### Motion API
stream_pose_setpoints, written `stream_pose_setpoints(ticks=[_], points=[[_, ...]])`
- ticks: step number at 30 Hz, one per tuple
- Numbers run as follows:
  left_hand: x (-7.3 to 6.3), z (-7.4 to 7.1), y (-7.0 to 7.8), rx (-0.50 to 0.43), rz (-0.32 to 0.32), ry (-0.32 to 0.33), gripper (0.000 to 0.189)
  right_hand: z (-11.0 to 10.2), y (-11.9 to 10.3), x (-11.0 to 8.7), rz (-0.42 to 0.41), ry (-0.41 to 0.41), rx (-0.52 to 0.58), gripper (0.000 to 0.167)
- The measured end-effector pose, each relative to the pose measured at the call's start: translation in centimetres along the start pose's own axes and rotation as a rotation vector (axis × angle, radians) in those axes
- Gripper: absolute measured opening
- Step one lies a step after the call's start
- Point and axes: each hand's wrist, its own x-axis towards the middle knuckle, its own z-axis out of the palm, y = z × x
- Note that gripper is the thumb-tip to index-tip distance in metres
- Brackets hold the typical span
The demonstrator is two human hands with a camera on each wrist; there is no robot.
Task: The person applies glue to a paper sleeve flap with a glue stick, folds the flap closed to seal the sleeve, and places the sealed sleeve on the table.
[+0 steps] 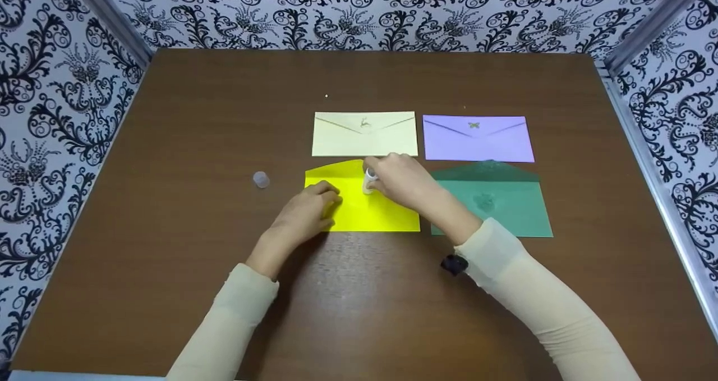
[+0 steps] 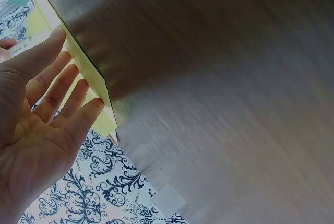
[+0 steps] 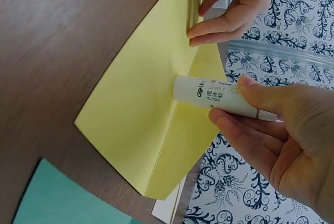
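Note:
My right hand (image 1: 401,182) pinches a white glue stick (image 3: 209,91) between thumb and fingers. One end of the stick meets the yellow envelope (image 1: 376,215) near the fold of its raised flap (image 3: 182,148). On the envelope's left side rests my left hand (image 1: 303,210), its thumb and fingertips along the edge. The left wrist view shows this left hand (image 2: 49,109) with its fingers spread and mostly straight against the yellow paper. A translucent cap (image 1: 261,179) lies on the table to the left.
A cream envelope (image 1: 364,142) and a purple envelope (image 1: 477,145), both with flaps down, lie behind. Right of the yellow one is a green envelope (image 1: 516,210), flap up, partly under the right forearm. Patterned panels (image 1: 359,10) border the brown table (image 1: 196,117).

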Motion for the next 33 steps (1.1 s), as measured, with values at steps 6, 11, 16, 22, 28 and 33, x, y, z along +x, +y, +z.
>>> stream_pose_setpoints(ticks=[6, 11, 16, 22, 28, 33], points=[[0.1, 0.0, 0.0, 0.000, 0.007, 0.011, 0.043, 0.3, -0.1, -0.7, -0.044, 0.040, 0.001, 0.032], [0.1, 0.1, 0.0, -0.003, 0.007, 0.009, 0.043, 0.6, -0.4, -1.0, -0.089, 0.073, -0.016, 0.032], [0.2, 0.1, -0.1, 0.003, 0.006, 0.013, 0.043, 0.8, -0.9, -1.2, -0.085, 0.073, -0.024, 0.033], [0.1, 0.2, -0.1, -0.005, -0.012, 0.006, 0.043, 1.1, -1.5, -1.1, -0.074, 0.065, 0.005, 0.034], [0.1, 0.1, 0.0, -0.015, -0.020, -0.004, 0.044, 1.2, -1.8, -1.1, -0.077, 0.072, 0.045, 0.033], [0.2, 0.1, 0.1, -0.010, -0.017, -0.008, 0.045, 1.3, -1.9, -1.0, -0.064, 0.068, 0.084, 0.034]])
